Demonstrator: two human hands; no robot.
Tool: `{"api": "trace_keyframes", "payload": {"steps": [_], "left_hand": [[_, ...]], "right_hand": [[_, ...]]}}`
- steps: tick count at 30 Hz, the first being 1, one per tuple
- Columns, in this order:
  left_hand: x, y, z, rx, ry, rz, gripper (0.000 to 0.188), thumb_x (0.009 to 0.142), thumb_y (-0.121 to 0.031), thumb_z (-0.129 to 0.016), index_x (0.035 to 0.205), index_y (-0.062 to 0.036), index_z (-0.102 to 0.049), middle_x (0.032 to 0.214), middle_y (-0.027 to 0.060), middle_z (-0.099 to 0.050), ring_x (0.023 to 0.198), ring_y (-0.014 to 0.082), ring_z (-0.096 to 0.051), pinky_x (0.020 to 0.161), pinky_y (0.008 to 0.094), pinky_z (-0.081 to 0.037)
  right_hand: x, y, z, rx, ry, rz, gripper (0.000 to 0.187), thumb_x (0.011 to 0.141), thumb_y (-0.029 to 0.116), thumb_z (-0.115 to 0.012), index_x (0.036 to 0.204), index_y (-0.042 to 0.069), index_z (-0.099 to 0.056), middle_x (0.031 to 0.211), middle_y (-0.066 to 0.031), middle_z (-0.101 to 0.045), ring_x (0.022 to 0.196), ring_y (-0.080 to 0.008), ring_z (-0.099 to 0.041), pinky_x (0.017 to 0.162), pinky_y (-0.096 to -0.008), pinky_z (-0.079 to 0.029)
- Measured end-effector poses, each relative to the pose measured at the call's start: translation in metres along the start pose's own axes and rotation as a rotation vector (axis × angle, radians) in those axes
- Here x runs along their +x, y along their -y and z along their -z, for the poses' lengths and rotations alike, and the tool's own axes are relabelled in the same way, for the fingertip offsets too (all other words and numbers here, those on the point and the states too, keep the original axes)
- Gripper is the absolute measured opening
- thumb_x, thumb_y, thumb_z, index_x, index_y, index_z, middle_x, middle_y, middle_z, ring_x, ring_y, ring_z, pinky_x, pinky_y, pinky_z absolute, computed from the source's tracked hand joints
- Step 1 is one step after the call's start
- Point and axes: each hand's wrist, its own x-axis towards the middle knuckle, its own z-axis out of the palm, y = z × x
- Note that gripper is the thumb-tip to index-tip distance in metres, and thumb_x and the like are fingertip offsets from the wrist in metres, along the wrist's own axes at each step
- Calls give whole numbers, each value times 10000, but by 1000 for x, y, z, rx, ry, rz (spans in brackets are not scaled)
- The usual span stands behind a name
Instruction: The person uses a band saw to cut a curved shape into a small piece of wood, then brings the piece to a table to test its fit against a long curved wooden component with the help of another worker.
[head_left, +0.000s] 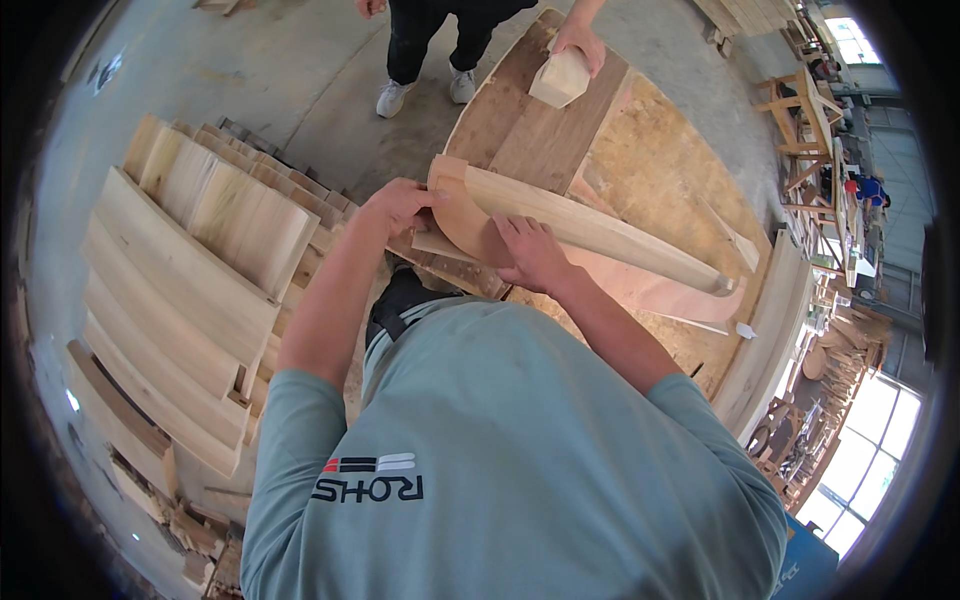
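A curved, thin wooden template, reddish tan in colour, lies against the near-left end of a long pale wooden beam. My left hand is closed on the template's left edge, its fingertips at the rim. Across the template's lower right end, my right hand has its fingers on the face and its thumb by the lower edge. Below the beam rests a flat pinkish board, partly covered by my right forearm. All of this is on a worn wooden workbench.
Across the bench, another person's hand holds a pale wooden block. To my left are stacks of pale boards. A pointed wood offcut lies toward the bench's right end. Wooden frames stand farther right.
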Motion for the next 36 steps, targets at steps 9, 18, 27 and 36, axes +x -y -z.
{"api": "trace_keyframes", "payload": {"steps": [9, 18, 27, 36], "left_hand": [[-9, -17, -2, 393, -183, -120, 393, 807, -174, -813, 1045, 114, -688, 810, 125, -666, 579, 168, -593, 477, 320, -459], [26, -35, 36, 342, 156, -330, 483, 877, -8, -594, 1357, -62, -613, 1125, 53, -683, 909, 150, -641, 796, 298, -533], [64, -35, 67, 887, 233, -611, 512, 824, -166, -731, 1324, -96, -645, 1355, 146, -579, 1291, 325, -516, 1075, 397, -431], [105, -43, 82, 842, 544, -597, 350, 895, -222, -718, 1230, -122, -705, 1488, 137, -419, 1394, 285, -414, 1147, 342, -336]], "right_hand": [[8, -16, -8, 76, 25, 19, 1009, 751, 374, -815, 1557, 97, -276, 1414, -226, -494, 1316, -396, -485, 1081, -486, -430], [18, -8, 9, 198, 113, -44, 1011, 693, 334, -820, 1533, 89, -314, 1403, -238, -512, 1282, -410, -507, 1096, -456, -438], [25, 7, 17, 84, 251, -213, 983, 708, 301, -812, 1513, 37, -313, 1400, -267, -496, 1259, -434, -514, 1086, -470, -437], [28, 21, 25, 51, 293, -260, 968, 729, 333, -836, 1494, 3, -345, 1441, -251, -468, 1318, -428, -470, 1120, -454, -395]]}}
